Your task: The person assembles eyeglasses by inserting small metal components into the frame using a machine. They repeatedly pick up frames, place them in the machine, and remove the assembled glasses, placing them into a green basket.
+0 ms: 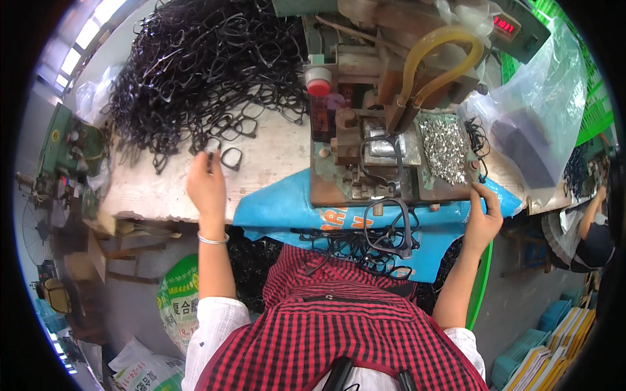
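Note:
My left hand point(207, 188) is at the edge of the heap of black eyeglass frames point(210, 63), its fingertips pinched on a black eyeglass frame point(232, 159) at the near side. Across the front of a bench machine point(337, 188) another black eyeglass frame point(402, 222) stands on end, one rim before the machine's metal block and the other over the front edge. My right hand point(485, 215) is by the front right corner of the machine, thumb and forefinger close together. Whether anything small is between them is unclear. Small silvery metal pieces point(444, 149) lie just beyond it.
A blue plastic sheet point(279, 198) hangs from the wooden table point(146, 195) toward my lap, with several frames point(342, 244) on it. A yellow hose point(442, 36) loops above the machine. A clear plastic bag point(543, 112) stands at right. Another person's arm point(592, 212) shows far right.

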The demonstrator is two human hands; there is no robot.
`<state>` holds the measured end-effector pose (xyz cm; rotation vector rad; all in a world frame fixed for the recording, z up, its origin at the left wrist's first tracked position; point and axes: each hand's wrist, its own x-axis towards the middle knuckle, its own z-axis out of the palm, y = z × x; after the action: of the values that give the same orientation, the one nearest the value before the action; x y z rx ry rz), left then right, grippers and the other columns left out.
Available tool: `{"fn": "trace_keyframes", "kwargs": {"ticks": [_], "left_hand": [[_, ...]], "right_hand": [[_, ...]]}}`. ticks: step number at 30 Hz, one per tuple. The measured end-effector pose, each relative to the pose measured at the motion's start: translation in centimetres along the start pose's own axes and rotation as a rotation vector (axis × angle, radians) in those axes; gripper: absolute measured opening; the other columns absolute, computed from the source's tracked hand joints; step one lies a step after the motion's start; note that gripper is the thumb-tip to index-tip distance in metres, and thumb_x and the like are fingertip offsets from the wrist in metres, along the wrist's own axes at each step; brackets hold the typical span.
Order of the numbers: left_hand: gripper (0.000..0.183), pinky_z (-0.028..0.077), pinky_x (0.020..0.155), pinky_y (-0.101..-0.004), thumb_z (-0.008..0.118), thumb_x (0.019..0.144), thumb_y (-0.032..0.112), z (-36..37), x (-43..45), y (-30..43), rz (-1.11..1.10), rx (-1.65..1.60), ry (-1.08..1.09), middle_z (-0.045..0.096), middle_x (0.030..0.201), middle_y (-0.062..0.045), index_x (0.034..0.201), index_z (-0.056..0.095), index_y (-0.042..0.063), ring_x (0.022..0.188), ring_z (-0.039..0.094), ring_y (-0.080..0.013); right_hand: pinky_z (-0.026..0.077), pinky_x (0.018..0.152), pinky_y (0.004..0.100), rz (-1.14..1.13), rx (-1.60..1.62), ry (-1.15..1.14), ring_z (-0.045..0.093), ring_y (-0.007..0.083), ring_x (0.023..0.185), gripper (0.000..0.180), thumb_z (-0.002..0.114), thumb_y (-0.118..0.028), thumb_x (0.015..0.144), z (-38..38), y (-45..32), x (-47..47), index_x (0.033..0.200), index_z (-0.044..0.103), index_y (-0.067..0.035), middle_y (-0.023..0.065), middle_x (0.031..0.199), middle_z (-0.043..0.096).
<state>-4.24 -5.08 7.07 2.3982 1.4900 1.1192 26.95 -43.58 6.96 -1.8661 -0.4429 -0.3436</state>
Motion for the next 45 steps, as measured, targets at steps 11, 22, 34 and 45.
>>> {"fn": "trace_keyframes", "kwargs": {"ticks": [11, 22, 34, 45], "left_hand": [[0.014, 0.049, 0.069, -0.0246, 0.061, 0.102, 0.008, -1.2, 0.7, 12.4, 0.172, -0.708, -0.044, 0.074, 0.091, -0.006, 0.1, 0.07, -0.002, 0.077, 0.063, -0.0107], [0.036, 0.047, 0.067, -0.0233, 0.044, 0.111, 0.03, -2.8, 1.1, 14.2, 0.078, -1.321, 0.217, 0.072, 0.101, -0.016, 0.09, 0.052, 0.002, 0.073, 0.058, -0.0118], [0.03, 0.043, 0.063, -0.0196, 0.056, 0.107, 0.021, -6.0, 6.0, 21.4, 0.533, -1.038, 0.065, 0.077, 0.09, -0.013, 0.085, 0.059, 0.001, 0.068, 0.055, -0.0054], [0.027, 0.057, 0.069, -0.0297, 0.07, 0.097, 0.023, -6.9, 1.6, 20.8, 0.979, -0.959, -0.057, 0.075, 0.1, -0.018, 0.086, 0.059, 0.001, 0.081, 0.068, -0.0188]], "right_hand": [[0.052, 0.086, 0.0283, -0.082, 0.39, -0.417, 0.066, 0.0132, 0.092, 0.038, 0.075, -0.002, 0.078, 9.0, -12.7, 5.4, 0.115, 0.066, 0.0, 0.0054, 0.096, 0.071], [0.052, 0.086, 0.0264, 0.123, 0.771, -0.412, 0.067, 0.0109, 0.089, 0.055, 0.075, 0.001, 0.081, 10.4, -12.5, 2.3, 0.133, 0.055, 0.004, 0.0064, 0.09, 0.072], [0.051, 0.086, 0.0276, 0.034, 0.674, -0.353, 0.068, 0.0117, 0.09, 0.054, 0.075, 0.0, 0.078, 10.6, -14.4, 1.8, 0.128, 0.056, 0.005, 0.0068, 0.089, 0.074], [0.046, 0.108, 0.0376, -0.081, 0.732, -0.654, 0.06, 0.0258, 0.127, 0.067, 0.073, -0.003, 0.079, 5.1, -14.2, 1.0, 0.142, 0.053, -0.004, 0.0154, 0.135, 0.064]]}}
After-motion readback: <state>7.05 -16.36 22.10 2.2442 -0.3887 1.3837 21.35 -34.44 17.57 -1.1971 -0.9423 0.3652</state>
